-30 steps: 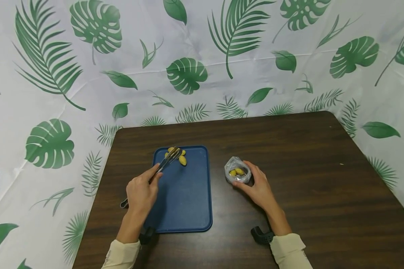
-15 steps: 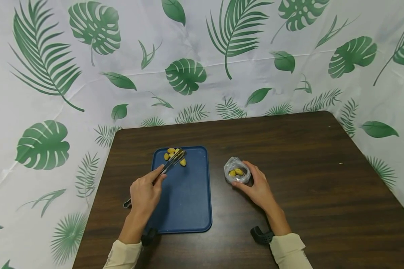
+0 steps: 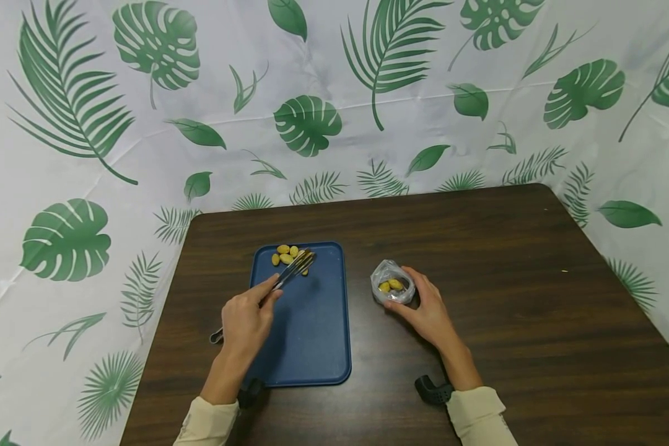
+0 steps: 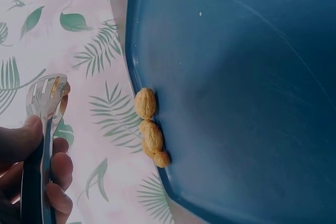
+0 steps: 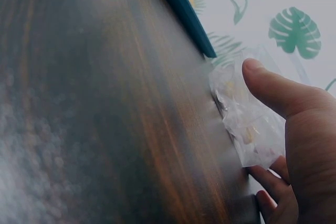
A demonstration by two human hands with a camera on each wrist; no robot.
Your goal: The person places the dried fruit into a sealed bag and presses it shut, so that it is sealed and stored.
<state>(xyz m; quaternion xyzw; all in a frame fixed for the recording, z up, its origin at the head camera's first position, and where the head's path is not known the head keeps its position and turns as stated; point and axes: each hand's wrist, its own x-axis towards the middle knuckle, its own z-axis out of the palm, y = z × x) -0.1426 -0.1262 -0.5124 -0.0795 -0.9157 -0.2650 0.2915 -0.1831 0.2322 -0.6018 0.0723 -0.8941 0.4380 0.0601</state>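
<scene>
Head view: one pair of tongs over one tray, two pieces in one bag

We see the left hand (image 3: pixel 248 322) with its fingers curled round the tongs (image 3: pixel 293 270), whose tips sit above the far end of the blue tray (image 3: pixel 312 334). There we count at least five yellow pieces (image 3: pixel 286 259); the tongs hide part of the group. In the left wrist view, a brownish bit shows at the tips. On the counter (image 3: pixel 479 248), the right hand (image 3: pixel 430 313) curls its fingers round a clear plastic bag (image 3: pixel 387 269), where we count two yellow pieces.
</scene>
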